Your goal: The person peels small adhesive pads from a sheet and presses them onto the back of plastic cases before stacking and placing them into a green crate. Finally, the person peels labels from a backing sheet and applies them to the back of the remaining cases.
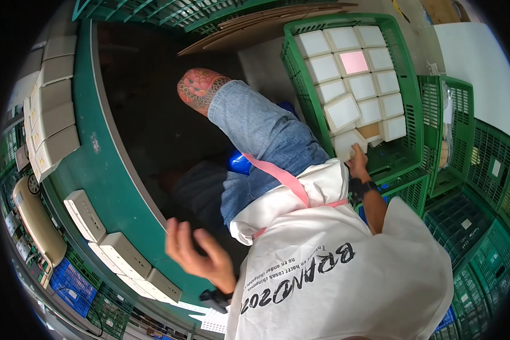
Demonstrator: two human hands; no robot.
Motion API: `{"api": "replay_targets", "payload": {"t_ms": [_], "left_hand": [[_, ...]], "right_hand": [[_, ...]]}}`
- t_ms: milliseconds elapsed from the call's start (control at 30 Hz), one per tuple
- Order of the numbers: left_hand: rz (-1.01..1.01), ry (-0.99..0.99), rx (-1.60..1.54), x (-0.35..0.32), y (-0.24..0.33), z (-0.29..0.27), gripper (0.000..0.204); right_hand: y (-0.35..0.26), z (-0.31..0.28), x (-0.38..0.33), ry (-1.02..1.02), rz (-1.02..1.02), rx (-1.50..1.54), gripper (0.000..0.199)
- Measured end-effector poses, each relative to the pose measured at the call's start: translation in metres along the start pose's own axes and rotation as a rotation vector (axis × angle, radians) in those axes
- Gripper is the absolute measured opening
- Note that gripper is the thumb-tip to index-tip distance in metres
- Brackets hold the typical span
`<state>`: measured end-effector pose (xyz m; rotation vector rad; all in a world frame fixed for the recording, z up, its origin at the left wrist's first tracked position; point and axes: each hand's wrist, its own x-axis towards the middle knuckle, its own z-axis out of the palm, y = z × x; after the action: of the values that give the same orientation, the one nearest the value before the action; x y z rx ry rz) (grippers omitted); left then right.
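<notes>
My right hand (357, 162) reaches to the near end of a green plastic crate (293, 63) on my right, its fingers on a white square box (347, 143). Rows of similar white boxes (361, 86) fill most of that crate, and one box (342, 113) lies tilted on top of the others. A pink square (354, 62) covers one box's top. My left hand (201, 255) hangs in the air beside the green bench, holding nothing, its fingers apart. Close to it on the bench stands a group of white boxes (126, 254).
The green bench (99, 164) runs along my left, with a row of white boxes (51, 116) farther up. A beige rounded device (39, 218) lies beyond it. Flattened cardboard (255, 25) leans ahead. More green crates (459, 215) stack on the right.
</notes>
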<state>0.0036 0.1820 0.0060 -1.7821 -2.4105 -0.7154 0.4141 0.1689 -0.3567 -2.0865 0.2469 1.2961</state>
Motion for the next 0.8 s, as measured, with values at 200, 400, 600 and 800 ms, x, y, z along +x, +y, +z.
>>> {"api": "replay_targets", "payload": {"t_ms": [200, 400, 600, 800], "left_hand": [[-0.49, -0.517, -0.932, -0.003, 0.031, 0.064, 0.049], [-0.447, -0.676, -1.455, 0.02, 0.067, 0.062, 0.087], [-0.49, -0.489, -1.039, 0.014, 0.023, -0.045, 0.079], [-0.013, 0.199, 0.203, -0.026, -0.069, -0.121, 0.061]], "right_hand": [[-0.099, -0.025, -0.091, -0.276, -0.626, -0.115, 0.058], [-0.182, 0.051, -0.212, -0.992, -0.709, 0.053, 0.075], [-0.164, 0.15, -0.323, -1.616, -0.76, -0.432, 0.07], [-0.189, 0.199, -0.214, -0.961, -0.807, -0.217, 0.046]]}}
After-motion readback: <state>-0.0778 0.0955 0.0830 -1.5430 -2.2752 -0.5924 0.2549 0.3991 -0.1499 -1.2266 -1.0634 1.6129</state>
